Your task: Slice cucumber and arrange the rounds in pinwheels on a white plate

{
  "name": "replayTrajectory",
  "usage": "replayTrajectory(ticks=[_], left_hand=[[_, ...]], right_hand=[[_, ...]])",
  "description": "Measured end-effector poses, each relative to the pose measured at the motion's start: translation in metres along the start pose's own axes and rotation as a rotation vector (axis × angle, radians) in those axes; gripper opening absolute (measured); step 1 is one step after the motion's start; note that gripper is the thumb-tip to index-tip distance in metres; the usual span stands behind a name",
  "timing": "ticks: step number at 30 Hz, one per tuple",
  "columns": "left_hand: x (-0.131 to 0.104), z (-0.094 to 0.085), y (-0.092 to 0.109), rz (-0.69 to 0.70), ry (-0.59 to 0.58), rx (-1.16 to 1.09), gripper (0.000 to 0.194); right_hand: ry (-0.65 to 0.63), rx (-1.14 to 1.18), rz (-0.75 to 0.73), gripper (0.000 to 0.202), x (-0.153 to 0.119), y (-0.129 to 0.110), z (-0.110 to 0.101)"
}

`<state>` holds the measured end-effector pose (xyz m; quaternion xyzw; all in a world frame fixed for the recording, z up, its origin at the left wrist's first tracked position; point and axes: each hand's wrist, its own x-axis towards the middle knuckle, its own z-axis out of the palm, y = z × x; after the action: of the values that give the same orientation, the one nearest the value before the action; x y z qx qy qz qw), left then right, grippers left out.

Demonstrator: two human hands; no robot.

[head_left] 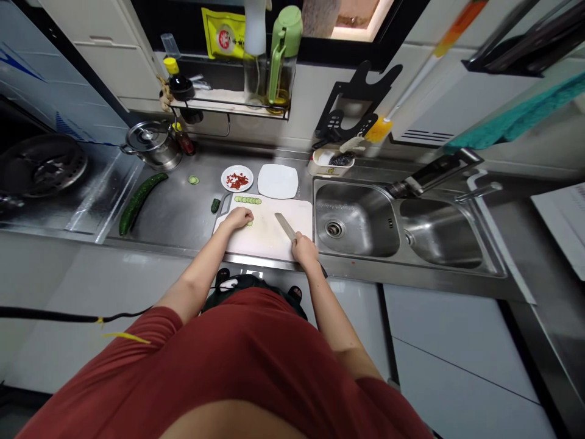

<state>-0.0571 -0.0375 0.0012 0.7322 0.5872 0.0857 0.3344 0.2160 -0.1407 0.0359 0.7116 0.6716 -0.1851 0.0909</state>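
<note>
A white cutting board (pixel 267 241) lies at the counter's front edge. My right hand (pixel 304 249) is wrapped round the handle of a kitchen knife (pixel 284 226), whose blade points to the far left over the board. On the board's left part, my left hand (pixel 238 218) has its fingers closed together, with a cucumber slice (pixel 250 223) at the fingertips. Just beyond it lies a row of overlapping cucumber slices (pixel 247 200). A short cucumber end piece (pixel 215 205) rests on the counter left of the board.
Behind the board stand a plate of chopped red pieces (pixel 237 178) and a white square plate (pixel 278 181). A whole cucumber (pixel 142 203), more slices (pixel 194 180) and a lidded pot (pixel 153 144) are to the left. The double sink (pixel 361 238) adjoins on the right.
</note>
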Motion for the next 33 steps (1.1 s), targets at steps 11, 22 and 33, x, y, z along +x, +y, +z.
replayTrajectory(ticks=[11, 22, 33], left_hand=[[-0.015, 0.017, -0.01, -0.041, 0.36, -0.061, 0.018], [-0.013, 0.033, -0.022, -0.165, 0.454, -0.134, 0.02], [-0.011, 0.025, -0.021, -0.219, 0.382, -0.199, 0.022]], right_hand=[[-0.035, -0.019, -0.071, 0.028, 0.0, 0.003, -0.001], [-0.068, -0.007, -0.273, 0.028, -0.007, -0.018, -0.012], [-0.097, -0.037, -0.322, 0.024, -0.025, -0.052, -0.003]])
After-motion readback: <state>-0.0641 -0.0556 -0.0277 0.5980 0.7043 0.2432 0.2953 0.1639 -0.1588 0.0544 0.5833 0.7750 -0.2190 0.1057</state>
